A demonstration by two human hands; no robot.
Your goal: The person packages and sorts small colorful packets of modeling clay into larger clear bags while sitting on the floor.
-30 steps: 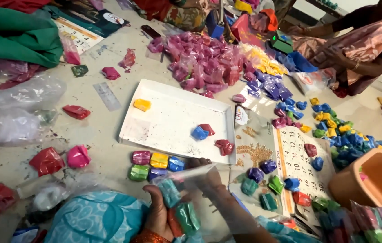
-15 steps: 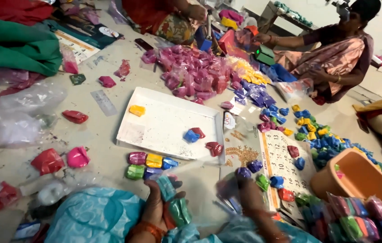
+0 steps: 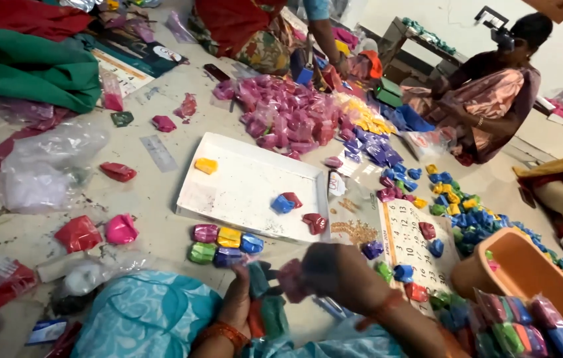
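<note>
Left hand clamps green packets low over the floor; right hand pinches a pink packet beside them. Motion's blurry, and a loose pinch could drop it onto the packet row below the tray.

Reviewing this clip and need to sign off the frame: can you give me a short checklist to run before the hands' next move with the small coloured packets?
1. Left hand has a firm hold on the green packets: ok, fingers are wrapped around them.
2. Right hand grip on the pink packet: cannot tell, motion blur.
3. Sorted group of packets on the floor within reach: ok, just ahead of the hands.
4. White tray has free room: ok, only a few packets on it.
5. Orange tub unobstructed: ok, open at the right.
6. Co-worker apart from the hands: ok, seated across the floor.
</note>
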